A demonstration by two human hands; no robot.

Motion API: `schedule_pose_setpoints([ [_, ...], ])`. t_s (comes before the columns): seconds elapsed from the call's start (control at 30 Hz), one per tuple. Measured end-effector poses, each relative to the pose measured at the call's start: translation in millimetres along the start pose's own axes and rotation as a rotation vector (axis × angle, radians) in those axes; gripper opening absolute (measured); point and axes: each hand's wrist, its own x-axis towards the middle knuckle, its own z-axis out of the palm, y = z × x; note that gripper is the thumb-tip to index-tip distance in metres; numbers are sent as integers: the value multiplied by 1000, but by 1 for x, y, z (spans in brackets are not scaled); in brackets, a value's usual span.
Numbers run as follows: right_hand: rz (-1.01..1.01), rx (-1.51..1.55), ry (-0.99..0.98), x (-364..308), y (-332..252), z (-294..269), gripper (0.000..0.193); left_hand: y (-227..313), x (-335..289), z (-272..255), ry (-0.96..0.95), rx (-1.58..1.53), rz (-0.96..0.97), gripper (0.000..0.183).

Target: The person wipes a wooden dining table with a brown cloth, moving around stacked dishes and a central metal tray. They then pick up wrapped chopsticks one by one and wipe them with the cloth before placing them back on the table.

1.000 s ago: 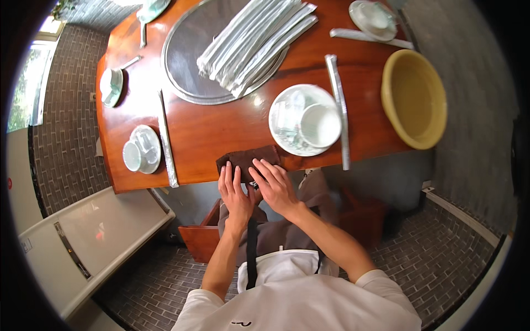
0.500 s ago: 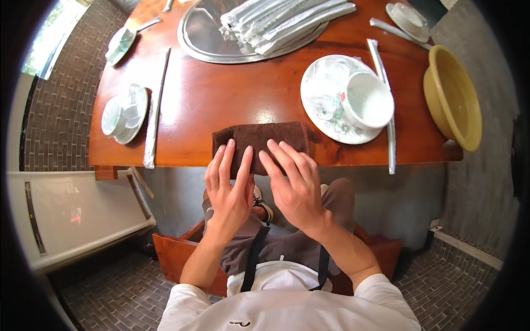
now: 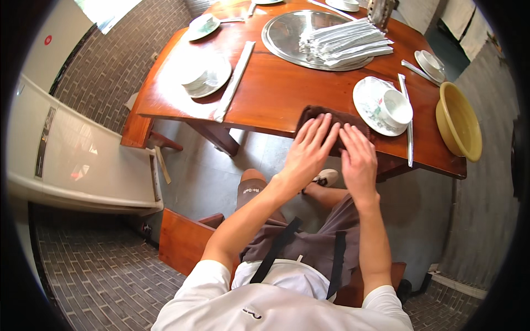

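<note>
A folded dark brown cloth [image 3: 348, 118] lies at the near edge of the table, under both my hands. My left hand [image 3: 310, 151] rests on its left part, fingers stretched out and slightly apart. On its right part lies my right hand [image 3: 359, 163], fingers extended and pointing away from me. Neither hand grips the cloth; the palms hang at or just past the table edge. Just right of the cloth is a white patterned plate [image 3: 365, 102] bearing a white bowl [image 3: 397, 106]. A long white-wrapped packet [image 3: 409, 129] lies along the plate's right side.
At the right edge stands a yellow basin [image 3: 458, 121]. A round metal tray [image 3: 282, 39] holds a heap of white-wrapped packets [image 3: 348, 44]. Another plate [image 3: 221, 77] with dishes and a long packet [image 3: 236, 83] sit on the left. A wooden seat [image 3: 182, 240] is beneath me.
The whole view has shifted and tilted, so the table appears farther up and the cloth and hands farther right in the picture. Both hands stay on the cloth, beside the same plate.
</note>
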Motion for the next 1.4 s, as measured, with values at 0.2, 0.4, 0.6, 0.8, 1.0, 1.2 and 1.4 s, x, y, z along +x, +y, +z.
schedule_pose_setpoints([
  [0.2,-94,7,49,-1,14,1,50,-3,-4,5,139,-90,17,61],
  [0.4,-179,58,45,8,2,10,45,-19,-13,0,213,-127,10,48],
  [0.6,-177,99,129,24,-29,48,36,-55,-27,-17,189,-71,-14,43],
  [0.8,-165,176,168,30,-42,53,35,-59,-37,-27,218,-45,-88,44],
  [1.0,-129,70,136,6,-14,21,36,-31,-21,-15,259,-56,6,35],
  [1.2,-92,-147,191,-26,28,-23,35,24,12,13,267,-73,110,38],
  [1.4,-149,-103,139,-26,50,-35,41,29,26,15,242,-151,160,37],
])
